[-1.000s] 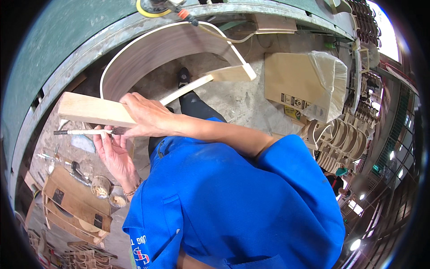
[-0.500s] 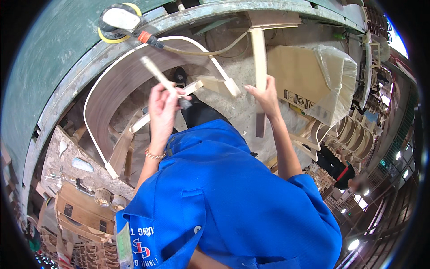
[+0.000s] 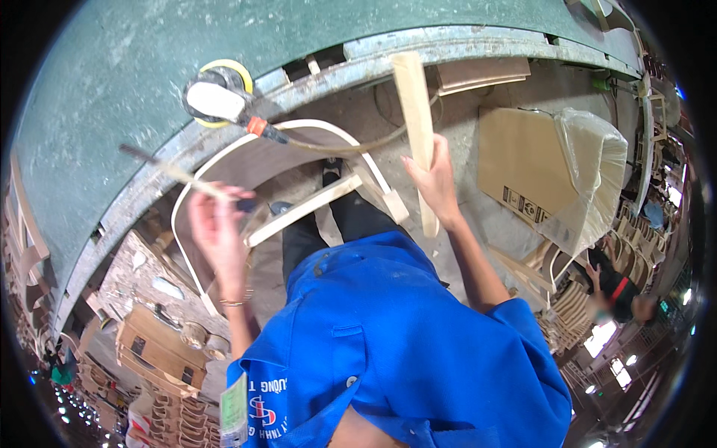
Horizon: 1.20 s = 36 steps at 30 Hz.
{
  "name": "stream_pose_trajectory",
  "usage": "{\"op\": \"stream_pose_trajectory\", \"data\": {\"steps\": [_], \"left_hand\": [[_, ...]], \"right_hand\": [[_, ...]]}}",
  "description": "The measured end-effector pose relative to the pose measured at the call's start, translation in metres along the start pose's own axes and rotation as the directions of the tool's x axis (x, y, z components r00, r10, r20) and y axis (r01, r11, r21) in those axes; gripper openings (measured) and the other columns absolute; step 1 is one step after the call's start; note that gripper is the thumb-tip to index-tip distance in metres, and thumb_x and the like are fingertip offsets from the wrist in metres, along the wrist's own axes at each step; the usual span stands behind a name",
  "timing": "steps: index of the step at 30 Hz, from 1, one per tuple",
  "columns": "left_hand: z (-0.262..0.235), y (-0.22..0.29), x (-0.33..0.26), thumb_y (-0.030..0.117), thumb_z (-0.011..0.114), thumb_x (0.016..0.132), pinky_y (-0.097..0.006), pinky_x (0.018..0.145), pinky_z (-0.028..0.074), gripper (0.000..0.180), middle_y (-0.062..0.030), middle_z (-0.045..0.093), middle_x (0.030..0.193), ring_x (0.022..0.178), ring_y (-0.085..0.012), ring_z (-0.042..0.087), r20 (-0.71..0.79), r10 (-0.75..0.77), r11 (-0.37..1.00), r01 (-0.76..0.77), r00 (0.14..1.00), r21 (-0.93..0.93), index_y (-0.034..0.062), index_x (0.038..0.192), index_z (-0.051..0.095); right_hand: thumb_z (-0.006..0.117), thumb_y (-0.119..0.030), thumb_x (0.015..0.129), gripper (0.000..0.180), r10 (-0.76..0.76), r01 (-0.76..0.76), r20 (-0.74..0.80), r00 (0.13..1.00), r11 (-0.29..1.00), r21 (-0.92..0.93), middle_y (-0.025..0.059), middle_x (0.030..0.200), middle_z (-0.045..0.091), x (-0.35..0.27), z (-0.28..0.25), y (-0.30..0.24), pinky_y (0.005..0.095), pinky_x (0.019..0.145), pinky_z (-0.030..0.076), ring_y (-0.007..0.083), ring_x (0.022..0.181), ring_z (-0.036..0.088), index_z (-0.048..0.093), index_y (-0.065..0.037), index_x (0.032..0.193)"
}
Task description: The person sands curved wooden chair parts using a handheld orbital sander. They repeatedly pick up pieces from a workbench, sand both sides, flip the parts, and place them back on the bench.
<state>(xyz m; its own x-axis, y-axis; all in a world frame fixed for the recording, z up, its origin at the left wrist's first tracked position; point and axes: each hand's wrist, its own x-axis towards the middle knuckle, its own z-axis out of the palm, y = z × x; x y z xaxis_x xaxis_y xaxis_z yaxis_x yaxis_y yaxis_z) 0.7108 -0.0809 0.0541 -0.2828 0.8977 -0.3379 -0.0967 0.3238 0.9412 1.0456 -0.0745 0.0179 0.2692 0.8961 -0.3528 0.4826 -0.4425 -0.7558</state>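
My left hand (image 3: 218,231) is closed round a thin pale stick (image 3: 179,173), blurred by motion. A dark end points up and left over the bench edge, and a small dark piece shows beside the fingers. My right hand (image 3: 435,179) grips a long pale wooden bar (image 3: 413,101) by its lower half, holding it nearly upright with the thumb on the left. Between my hands, in front of my legs, stands a curved wooden chair frame (image 3: 287,131) with a straight crossbar (image 3: 308,209). My left hand overlaps its left side; whether it touches it I cannot tell.
A round sander (image 3: 216,97) with a hose rests on the green bench (image 3: 299,30) at its edge. Cardboard with plastic wrap (image 3: 538,164) stands on the right. At lower left are a cardboard box (image 3: 153,351) and tape rolls (image 3: 196,334). Another person (image 3: 616,287) is at far right.
My left hand has moved left with the stick, which now slants more toward the bench. The wooden bar's upper end has tipped left. The whole view has shifted, showing more bench.
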Motion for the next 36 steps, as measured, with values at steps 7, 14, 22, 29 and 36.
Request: {"op": "stream_pose_trajectory", "data": {"steps": [7, 14, 22, 29, 36], "left_hand": [[-0.158, -0.010, 0.182, 0.020, 0.059, 0.097, -0.027, 0.079, 0.052, 0.048, -0.0147, 0.063, 0.121, 0.104, -0.0206, 0.064, -0.232, 0.125, 0.915, -0.022, 0.965, 0.402, 0.0029, 0.139, 0.041], [-0.164, -0.027, 0.127, 0.030, 0.060, 0.096, -0.035, 0.112, 0.029, 0.063, -0.0200, 0.039, 0.149, 0.138, -0.0259, 0.037, -0.064, 0.309, 0.707, -0.184, 0.949, 0.683, -0.0025, 0.145, 0.037], [-0.228, -0.095, -0.099, 0.033, 0.055, 0.099, -0.034, 0.105, 0.039, 0.057, -0.0142, 0.045, 0.144, 0.128, -0.0237, 0.048, -0.391, -0.498, 0.733, 0.616, 0.774, 0.287, 0.0017, 0.144, 0.041], [-0.234, -0.106, -0.118, 0.034, 0.054, 0.100, -0.048, 0.083, 0.055, 0.047, 0.0001, 0.051, 0.138, 0.122, -0.0142, 0.052, -0.414, -0.537, 0.810, 0.586, 0.735, -0.010, 0.0201, 0.143, 0.044], [-0.248, -0.132, -0.120, 0.038, 0.055, 0.099, -0.051, 0.083, 0.055, 0.043, 0.0019, 0.051, 0.138, 0.120, -0.0123, 0.052, -0.495, -0.555, 0.794, 0.603, 0.669, -0.075, 0.0188, 0.137, 0.050]], "right_hand": [[0.079, -0.033, 0.071, 0.072, -0.393, 0.368, 0.193, 0.899, 0.917, 0.151, 0.0191, 0.115, 0.062, 0.197, 0.043, -0.079, 0.0371, 0.094, 0.046, 0.0269, 0.109, 0.060, 0.051, 0.003, 0.126], [0.077, -0.039, 0.069, 0.049, -0.437, 0.505, 0.280, 0.855, 0.824, -0.255, 0.0198, 0.100, 0.068, 0.180, 0.018, -0.066, 0.0413, 0.076, 0.054, 0.0332, 0.084, 0.068, 0.067, -0.009, 0.107], [0.086, -0.039, 0.069, 0.055, 0.356, -0.202, 0.781, 0.513, 0.934, -0.294, 0.0097, 0.074, 0.065, 0.041, -0.001, 0.031, 0.0310, 0.053, 0.051, 0.0166, 0.060, 0.064, 0.057, -0.003, 0.099], [0.078, -0.036, 0.081, 0.034, 0.331, -0.310, 0.793, 0.512, 0.932, -0.189, 0.0022, 0.070, 0.063, 0.047, 0.004, 0.051, 0.0246, 0.050, 0.047, 0.0110, 0.056, 0.059, 0.061, -0.008, 0.088], [0.075, -0.043, 0.078, 0.047, -0.612, 0.644, 0.200, 0.765, 0.728, -0.235, 0.0088, 0.084, 0.065, 0.105, 0.072, -0.077, 0.0350, 0.074, 0.051, 0.0219, 0.081, 0.064, 0.064, -0.009, 0.109]]}}
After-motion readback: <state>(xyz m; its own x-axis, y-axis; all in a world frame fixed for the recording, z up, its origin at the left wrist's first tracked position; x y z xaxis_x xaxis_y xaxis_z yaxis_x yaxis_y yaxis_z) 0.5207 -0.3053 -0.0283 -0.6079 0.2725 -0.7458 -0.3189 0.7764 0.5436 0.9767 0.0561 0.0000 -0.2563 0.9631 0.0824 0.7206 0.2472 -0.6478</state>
